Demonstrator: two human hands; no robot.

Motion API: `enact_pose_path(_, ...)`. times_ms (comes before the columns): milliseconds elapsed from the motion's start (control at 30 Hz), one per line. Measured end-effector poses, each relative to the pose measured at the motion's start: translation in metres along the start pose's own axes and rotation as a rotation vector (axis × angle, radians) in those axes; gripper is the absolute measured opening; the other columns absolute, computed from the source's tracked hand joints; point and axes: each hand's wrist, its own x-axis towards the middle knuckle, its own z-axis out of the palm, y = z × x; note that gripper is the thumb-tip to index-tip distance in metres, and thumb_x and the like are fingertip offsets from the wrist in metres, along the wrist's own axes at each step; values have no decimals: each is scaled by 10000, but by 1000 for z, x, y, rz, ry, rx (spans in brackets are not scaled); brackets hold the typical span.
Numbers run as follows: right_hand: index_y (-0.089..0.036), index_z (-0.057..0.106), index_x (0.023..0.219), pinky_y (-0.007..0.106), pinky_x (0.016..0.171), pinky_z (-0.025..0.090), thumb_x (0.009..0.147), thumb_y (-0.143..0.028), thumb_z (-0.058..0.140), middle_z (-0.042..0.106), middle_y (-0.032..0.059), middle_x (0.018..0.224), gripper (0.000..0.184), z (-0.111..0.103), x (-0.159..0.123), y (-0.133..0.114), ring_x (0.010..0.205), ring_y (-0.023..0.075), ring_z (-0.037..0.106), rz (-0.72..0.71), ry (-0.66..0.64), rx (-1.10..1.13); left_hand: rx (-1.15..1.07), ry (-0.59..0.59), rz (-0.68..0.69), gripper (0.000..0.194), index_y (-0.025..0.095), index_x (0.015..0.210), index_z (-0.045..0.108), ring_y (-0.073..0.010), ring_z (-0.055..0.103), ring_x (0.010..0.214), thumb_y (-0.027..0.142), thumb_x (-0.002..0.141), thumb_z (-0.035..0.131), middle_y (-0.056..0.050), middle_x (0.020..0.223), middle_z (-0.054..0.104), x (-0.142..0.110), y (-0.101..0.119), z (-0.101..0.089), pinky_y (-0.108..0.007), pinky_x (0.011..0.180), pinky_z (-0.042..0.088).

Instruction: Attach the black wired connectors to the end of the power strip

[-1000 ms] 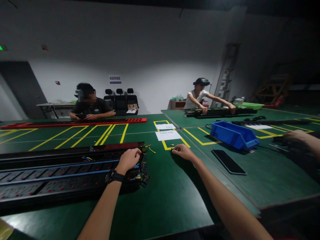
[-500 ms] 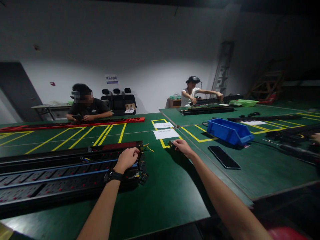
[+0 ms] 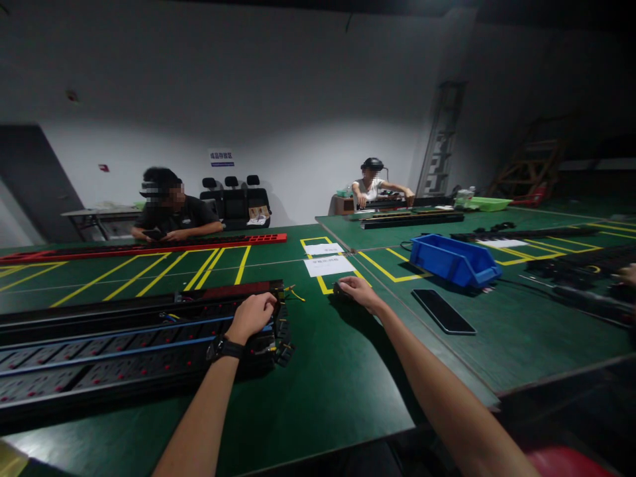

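Observation:
Long black power strips point(image 3: 114, 354) with rows of sockets, red dots and blue edges lie side by side at the left. My left hand point(image 3: 252, 317), with a watch on the wrist, rests at their right end, its fingers curled over the black casing; the fingertips are partly hidden. Yellow-green wires point(image 3: 297, 293) stick out just beyond it. To the right, my right hand point(image 3: 358, 291) pinches a small black part point(image 3: 338, 289) low over the green table point(image 3: 328, 397). The fingers cover much of that part, and its exact kind cannot be made out.
White paper sheets point(image 3: 328, 266) lie beyond my hands. A blue bin point(image 3: 452, 262) and a phone point(image 3: 442, 311) are on the right. A red strip point(image 3: 258, 239) runs along the far left, before a seated person point(image 3: 173, 212). Another person point(image 3: 370, 189) handles black strips point(image 3: 412, 220) at the back.
The small black part shows more, then less, as my right hand turns it. My left hand stays put. The person at the back lifts a long black strip, then lowers it. The view shifts slightly right.

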Motion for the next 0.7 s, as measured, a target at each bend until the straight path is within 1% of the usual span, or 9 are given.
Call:
enact_pose_path(100, -166, 654, 998, 284, 620, 489, 778, -429, 686, 718, 87, 879, 345, 3, 1, 4, 739, 197, 653, -13, 1, 20, -1, 5, -1, 324, 290, 1078, 738, -225, 695, 1049, 234, 912, 465, -27, 1113, 774, 0, 0, 0, -316, 908, 514)
enact_pose_path(267, -202, 566, 846, 263, 603, 475, 699, -419, 708, 664, 19, 775, 299, 10, 2, 8, 703, 172, 623, -47, -77, 2, -6, 6, 8, 337, 287, 1075, 744, -220, 698, 1060, 235, 912, 454, -31, 1118, 774, 0, -1, 1, -316, 939, 507)
enact_pose_path(367, -209, 532, 823, 252, 585, 453, 683, -391, 698, 617, -13, 717, 283, 15, 1, 6, 666, 156, 593, -72, -85, -35, -9, 8, 10, 335, 281, 1073, 743, -223, 699, 1059, 232, 909, 454, -32, 1116, 775, 0, 0, 0, -320, 932, 509)
enact_pose_path(467, -209, 538, 848, 259, 602, 460, 717, -419, 686, 615, -21, 710, 289, 18, 0, 3, 664, 158, 598, -100, -98, -74, -12, 9, 17, 338, 278, 1070, 740, -221, 702, 1045, 221, 911, 447, -24, 1102, 778, -1, 1, -1, -314, 912, 514)
enact_pose_path(567, -202, 583, 873, 273, 650, 476, 752, -441, 684, 669, 8, 784, 286, 19, -1, 1, 741, 178, 631, -109, -57, -176, -12, 9, 11, 335, 281, 1071, 739, -218, 700, 1042, 219, 914, 450, -20, 1099, 778, -1, 1, -1, -307, 903, 513)
enact_pose_path(633, -202, 610, 874, 280, 666, 472, 767, -409, 676, 695, 26, 823, 242, 19, -1, 1, 770, 189, 639, -98, -2, -266, -12, 8, 7, 332, 281, 1073, 740, -220, 697, 1046, 225, 917, 452, -21, 1108, 776, -2, 1, -1, -307, 902, 511)
enact_pose_path(700, -206, 622, 860, 287, 662, 456, 779, -375, 661, 703, 37, 831, 192, 19, -2, 1, 759, 195, 637, -91, 55, -348, -12, 7, 9, 332, 280, 1075, 740, -222, 694, 1050, 226, 918, 452, -24, 1118, 774, -2, 2, -1, -310, 903, 510)
